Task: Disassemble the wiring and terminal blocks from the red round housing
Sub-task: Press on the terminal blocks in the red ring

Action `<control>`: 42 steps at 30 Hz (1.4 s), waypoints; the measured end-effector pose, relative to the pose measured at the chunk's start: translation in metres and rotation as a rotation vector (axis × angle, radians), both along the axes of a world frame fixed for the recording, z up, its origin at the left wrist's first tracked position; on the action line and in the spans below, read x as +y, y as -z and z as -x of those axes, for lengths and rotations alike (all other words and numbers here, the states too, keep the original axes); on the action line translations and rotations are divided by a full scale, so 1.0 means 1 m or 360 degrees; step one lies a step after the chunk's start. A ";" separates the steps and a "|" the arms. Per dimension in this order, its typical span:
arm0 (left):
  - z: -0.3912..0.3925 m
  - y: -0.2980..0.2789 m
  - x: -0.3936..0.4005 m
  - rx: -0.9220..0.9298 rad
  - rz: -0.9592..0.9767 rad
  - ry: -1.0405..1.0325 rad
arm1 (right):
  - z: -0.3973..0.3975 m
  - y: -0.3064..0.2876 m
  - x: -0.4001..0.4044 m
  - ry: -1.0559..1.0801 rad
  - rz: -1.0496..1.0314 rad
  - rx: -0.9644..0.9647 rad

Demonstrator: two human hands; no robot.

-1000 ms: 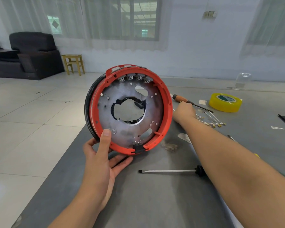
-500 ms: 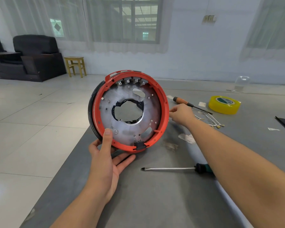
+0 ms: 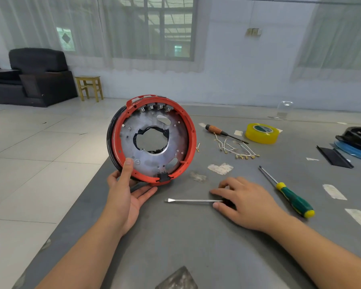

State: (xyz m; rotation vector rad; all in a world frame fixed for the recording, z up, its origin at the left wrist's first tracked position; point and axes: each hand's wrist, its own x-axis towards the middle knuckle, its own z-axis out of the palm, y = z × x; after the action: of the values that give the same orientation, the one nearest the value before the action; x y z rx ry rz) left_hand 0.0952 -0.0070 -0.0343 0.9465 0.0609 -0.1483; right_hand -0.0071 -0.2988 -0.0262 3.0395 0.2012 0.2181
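The red round housing (image 3: pixel 152 140) stands on its edge near the left border of the grey table (image 3: pixel 196 247), its open face toward the camera; a grey metal plate with a ragged central hole fills its inside, a row of small metal terminals (image 3: pixel 154 108) sits under its top rim, and a black block (image 3: pixel 162 176) is at its bottom rim; the left hand (image 3: pixel 127 197) steadies it from below, thumb pressed on the red rim and the fingers spread flat beneath, so that grip is a loose, straight-fingered support rather than a clench; the right hand (image 3: pixel 246 203) lies on the table to the right, its fingers curled over the handle end of a flat-blade screwdriver (image 3: pixel 192 200) whose bare shaft points left toward the housing; whether the handle is truly clasped cannot be told, since the hand covers it; a green and yellow screwdriver (image 3: pixel 290 195) lies just right of that hand; farther back lie loose white wires (image 3: pixel 236 148) with brass ends, a wooden-handled screwdriver (image 3: pixel 221 131) and a roll of yellow tape (image 3: pixel 262 133).
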 end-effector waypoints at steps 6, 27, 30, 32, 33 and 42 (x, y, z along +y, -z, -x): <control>0.009 0.000 0.006 0.0017 0.0026 0.0060 | 0.008 0.007 0.010 0.0248 0.0155 -0.0200; 0.012 0.000 0.010 -0.0021 -0.0059 0.0352 | 0.008 -0.003 -0.015 0.1071 0.0305 -0.0327; 0.013 -0.002 0.009 0.0003 -0.0100 0.0376 | 0.008 0.000 -0.004 0.0630 -0.0058 -0.0709; 0.013 -0.002 0.008 0.0007 -0.0162 0.0396 | 0.005 0.003 0.020 0.0356 -0.0863 -0.0743; 0.013 -0.003 0.007 0.0008 -0.0213 0.0401 | 0.002 0.006 0.034 0.0296 -0.1290 -0.0680; 0.020 -0.012 0.023 -0.0031 -0.0973 0.0323 | -0.039 0.017 0.086 0.0169 -0.2902 -0.0329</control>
State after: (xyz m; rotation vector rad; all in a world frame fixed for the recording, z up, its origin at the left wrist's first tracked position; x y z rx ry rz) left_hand 0.0754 0.0164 -0.0226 1.5650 -0.0104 -0.3188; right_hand 0.0319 -0.2128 -0.0430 4.6223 -0.4803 1.3274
